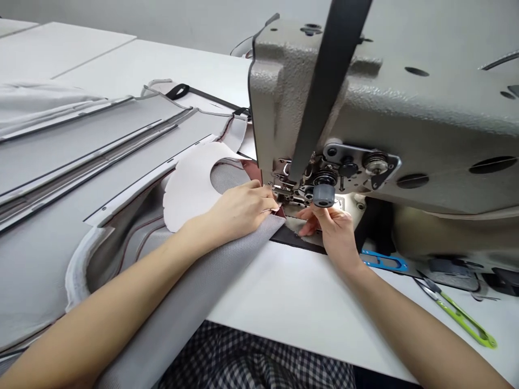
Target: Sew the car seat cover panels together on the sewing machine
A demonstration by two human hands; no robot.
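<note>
A large grey industrial sewing machine [365, 108] fills the upper right. My left hand [239, 208] lies on grey mesh fabric [194, 292], its fingers pressed together and pinching the fabric's edge just left of the presser foot [284, 189]. My right hand [330, 227] is under the machine head, fingers curled and pinching the fabric at the needle plate, below a round grey knob [324, 194]. A white curved fabric piece [190, 189] lies beside my left wrist.
Long grey panels with black trim [81, 156] spread over the white table [292, 302] to the left. Blue thread snips [383, 262] and green-handled snips [462, 313] lie to the right. A black strap [328, 81] hangs before the machine. Checked cloth [251, 362] is at my lap.
</note>
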